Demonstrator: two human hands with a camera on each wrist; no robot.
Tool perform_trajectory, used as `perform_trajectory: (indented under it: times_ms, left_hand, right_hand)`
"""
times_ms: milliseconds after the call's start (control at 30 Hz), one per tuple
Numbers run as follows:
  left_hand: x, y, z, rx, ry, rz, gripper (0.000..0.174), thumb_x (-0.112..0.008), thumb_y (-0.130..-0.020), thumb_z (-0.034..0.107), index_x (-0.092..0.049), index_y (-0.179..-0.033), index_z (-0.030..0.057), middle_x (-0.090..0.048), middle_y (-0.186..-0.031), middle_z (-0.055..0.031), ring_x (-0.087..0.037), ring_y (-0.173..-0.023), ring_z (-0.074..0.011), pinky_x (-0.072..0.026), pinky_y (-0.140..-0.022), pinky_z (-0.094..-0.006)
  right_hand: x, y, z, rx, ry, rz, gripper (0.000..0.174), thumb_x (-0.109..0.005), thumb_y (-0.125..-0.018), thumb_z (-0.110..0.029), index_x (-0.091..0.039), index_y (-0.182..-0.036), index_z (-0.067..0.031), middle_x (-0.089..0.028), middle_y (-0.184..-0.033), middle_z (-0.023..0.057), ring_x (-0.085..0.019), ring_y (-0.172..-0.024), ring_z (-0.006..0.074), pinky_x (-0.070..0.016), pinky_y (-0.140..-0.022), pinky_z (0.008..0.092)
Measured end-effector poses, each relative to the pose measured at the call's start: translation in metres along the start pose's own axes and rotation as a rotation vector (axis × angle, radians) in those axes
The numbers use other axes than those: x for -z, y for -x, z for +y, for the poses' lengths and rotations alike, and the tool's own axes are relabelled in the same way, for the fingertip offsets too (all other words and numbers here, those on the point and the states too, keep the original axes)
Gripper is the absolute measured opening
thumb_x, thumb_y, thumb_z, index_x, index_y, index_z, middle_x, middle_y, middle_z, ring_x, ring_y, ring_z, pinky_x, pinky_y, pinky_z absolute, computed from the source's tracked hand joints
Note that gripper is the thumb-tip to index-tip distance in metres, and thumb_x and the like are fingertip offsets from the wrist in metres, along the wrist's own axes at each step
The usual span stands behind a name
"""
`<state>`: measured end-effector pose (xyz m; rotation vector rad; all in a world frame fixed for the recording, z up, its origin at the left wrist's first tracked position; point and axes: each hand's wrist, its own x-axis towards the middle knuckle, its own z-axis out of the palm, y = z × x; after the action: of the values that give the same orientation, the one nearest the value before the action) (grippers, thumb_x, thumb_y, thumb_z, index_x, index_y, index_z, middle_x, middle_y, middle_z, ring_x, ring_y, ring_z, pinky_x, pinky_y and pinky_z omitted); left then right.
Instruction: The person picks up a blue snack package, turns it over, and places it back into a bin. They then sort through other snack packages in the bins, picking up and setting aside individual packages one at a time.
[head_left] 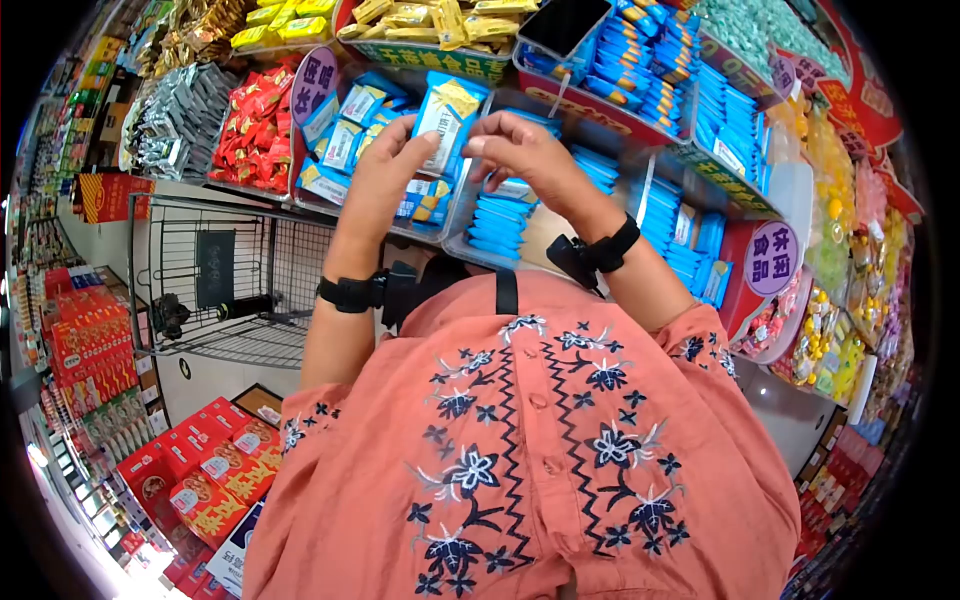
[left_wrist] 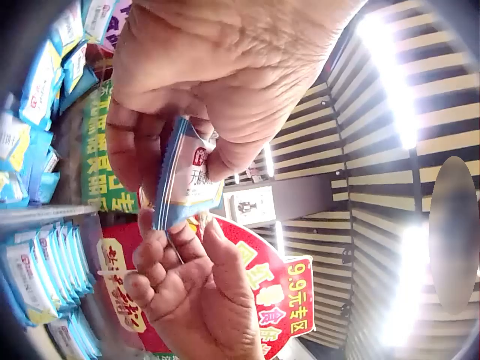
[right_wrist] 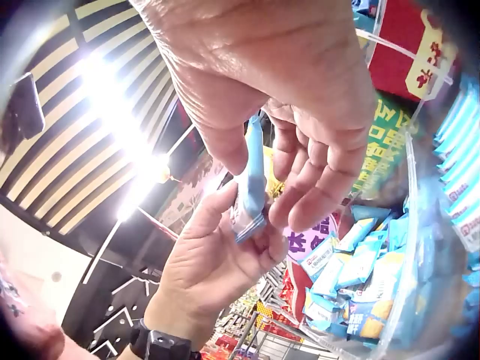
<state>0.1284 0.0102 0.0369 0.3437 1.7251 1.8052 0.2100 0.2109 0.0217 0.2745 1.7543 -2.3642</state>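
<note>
A blue and white snack packet (head_left: 447, 112) with a yellow picture stands upright before the person's chest. The left hand (head_left: 382, 172) pinches it at its left side, thumb on the printed front. In the left wrist view the packet (left_wrist: 187, 176) shows its crimped edge toward the other hand. To the right, the right hand (head_left: 545, 165) has its fingers loosely bent, fingertips right at the packet's edge. Its thumb stands apart from the fingers in the left wrist view. Below the hands, similar blue packets (head_left: 340, 148) lie in a clear bin.
Red-wrapped sweets (head_left: 257, 125) fill a bin at the left. Blue packets (head_left: 500, 225) stand in rows in a divided bin below the right hand. A black phone-like slab (head_left: 565, 25) rests at the back. A wire shopping cart (head_left: 235, 265) stands at the left, near stacked red boxes (head_left: 205, 465).
</note>
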Motion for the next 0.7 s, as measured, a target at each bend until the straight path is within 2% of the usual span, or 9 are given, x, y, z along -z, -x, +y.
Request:
perform_trajectory:
  times_ms: [167,400,533,700]
  left_hand:
    - [0.003,-0.001,0.01,0.013,-0.167,-0.06,0.036,-0.065,-0.096,0.027,-0.063,-0.121,0.0009,-0.066,-0.104,-0.0018,-0.059,-0.092,-0.0064,-0.048,-0.078,-0.0231]
    - [0.0,-0.003,0.005,-0.013,-0.161,-0.058,0.036,-0.067,-0.095,0.027,-0.062,-0.12,0.0,-0.065,-0.098,-0.0011,-0.058,-0.088,-0.0071,-0.0468,-0.076,-0.0232]
    - [0.003,-0.006,0.0,-0.025,-0.163,-0.068,0.034,-0.068,-0.095,0.026,-0.062,-0.117,0.0003,-0.064,-0.096,-0.0009,-0.058,-0.086,-0.0069,-0.0465,-0.074,-0.0228]
    - [0.001,-0.004,0.004,-0.01,-0.177,-0.074,0.029,-0.066,-0.097,0.025,-0.062,-0.115,0.0032,-0.063,-0.098,0.0019,-0.056,-0.087,-0.0036,-0.0439,-0.078,-0.0206]
  right_hand:
    - [0.009,-0.001,-0.006,0.073,-0.091,0.036,0.029,-0.063,-0.097,-0.026,-0.057,-0.115,-0.0043,-0.065,-0.096,0.0031,-0.068,-0.082,0.0124,-0.0556,-0.069,0.0283]
    - [0.013,0.002,0.0,0.047,-0.107,0.044,0.024,-0.064,-0.097,-0.021,-0.057,-0.112,-0.0046,-0.065,-0.095,0.0041,-0.068,-0.08,0.0126,-0.0574,-0.07,0.0286]
    - [0.012,0.003,0.002,0.072,-0.121,0.063,0.026,-0.066,-0.094,-0.022,-0.058,-0.109,-0.0026,-0.069,-0.091,0.0075,-0.07,-0.076,0.0123,-0.0566,-0.065,0.0263]
    - [0.014,0.004,0.003,0.071,-0.116,0.061,0.026,-0.066,-0.094,-0.022,-0.058,-0.109,-0.0027,-0.069,-0.091,0.0074,-0.07,-0.076,0.0126,-0.0566,-0.065,0.0263]
